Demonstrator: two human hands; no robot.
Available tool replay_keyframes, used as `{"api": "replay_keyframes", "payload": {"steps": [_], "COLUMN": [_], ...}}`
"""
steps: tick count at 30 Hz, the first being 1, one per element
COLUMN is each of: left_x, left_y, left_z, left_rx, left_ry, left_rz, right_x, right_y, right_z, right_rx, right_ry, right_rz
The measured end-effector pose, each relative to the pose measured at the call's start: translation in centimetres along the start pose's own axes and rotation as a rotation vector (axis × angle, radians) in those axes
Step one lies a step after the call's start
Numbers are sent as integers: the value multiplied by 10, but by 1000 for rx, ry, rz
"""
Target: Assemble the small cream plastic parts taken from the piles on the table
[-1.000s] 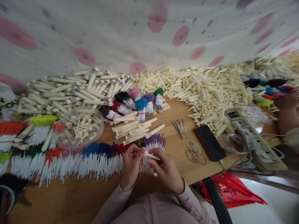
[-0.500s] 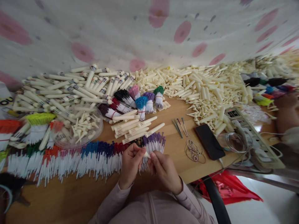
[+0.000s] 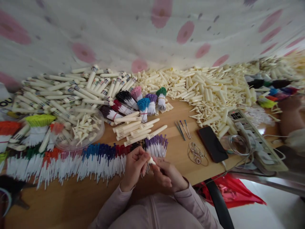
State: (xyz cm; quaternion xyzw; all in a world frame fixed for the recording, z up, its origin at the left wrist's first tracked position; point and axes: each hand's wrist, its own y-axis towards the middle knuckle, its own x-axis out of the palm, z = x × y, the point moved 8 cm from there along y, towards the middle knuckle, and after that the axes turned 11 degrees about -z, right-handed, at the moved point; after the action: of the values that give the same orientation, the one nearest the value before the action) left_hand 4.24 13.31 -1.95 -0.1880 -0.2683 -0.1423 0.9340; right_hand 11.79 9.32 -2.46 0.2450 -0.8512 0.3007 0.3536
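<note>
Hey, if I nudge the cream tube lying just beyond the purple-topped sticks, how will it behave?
The cream tube would probably roll, since its long body looks round. It's likely stiff, judging by its straight outline, and perhaps a bit slippery, given its smooth surface.

On the brown wooden table (image 3: 176, 111) before me, slim cream plastic barrels (image 3: 139, 131) lie right of a round clear plastic tub (image 3: 101, 125).

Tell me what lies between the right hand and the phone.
Head view: a tangle of thin loops lies between the right hand and the phone, on the wood tabletop.
</note>
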Motion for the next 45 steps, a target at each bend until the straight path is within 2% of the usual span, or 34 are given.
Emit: {"api": "replay_keyframes", "payload": {"steps": [8, 11, 14, 17, 23, 25, 28, 31, 33, 35, 37, 38, 40, 42, 45], "left_x": [4, 1, -2, -7, -10, -9, -6, -2, -1, 0, -1, -3, -6, -5, 4], "left_y": [-2, -8, -11, -10, -9, -9, -10, -11, -12, -12, -12, -12, -11, -10, -10], "left_z": [11, 16, 15, 13, 13, 14, 21, 27, 28, 30, 33, 33, 28, 21, 19], "left_rx": [-138, -66, -16, 4, 19, 24, 86, 125, 119, 125, 144, 143, 104, 32, -4], "left_ry": [-250, -53, 135, 173, 166, 174, 249, 320, 328, 336, 372, 382, 365, 328, 416], "left_rz": [-25, 17, 58, 76, 86, 71, 20, -45, -75, -94, -87, -76, -57, -84, -168], "right_x": [-5, -9, -6, 0, 11, 13, 15, 12, 13, 24, 31, 32, 31, 27, 17], "right_y": [-11, -17, -19, -21, -33, -35, -35, -28, -19, -13, -12, -11, -7, -3, -5], "right_z": [-13, -19, -22, -28, -45, -45, -44, -34, -17, -5, -1, -2, -2, -3, -11], "right_rx": [-142, -169, -152, -199, -393, -411, -418, -338, -181, -14, 74, 82, 51, -31, -183], "right_ry": [-69, -232, -398, -525, -967, -1014, -951, -627, -250, 50, 160, 165, 168, 158, -45], "right_rz": [105, 207, 240, 230, 328, 333, 311, 227, 65, -130, -251, -269, -251, -183, -30]}}
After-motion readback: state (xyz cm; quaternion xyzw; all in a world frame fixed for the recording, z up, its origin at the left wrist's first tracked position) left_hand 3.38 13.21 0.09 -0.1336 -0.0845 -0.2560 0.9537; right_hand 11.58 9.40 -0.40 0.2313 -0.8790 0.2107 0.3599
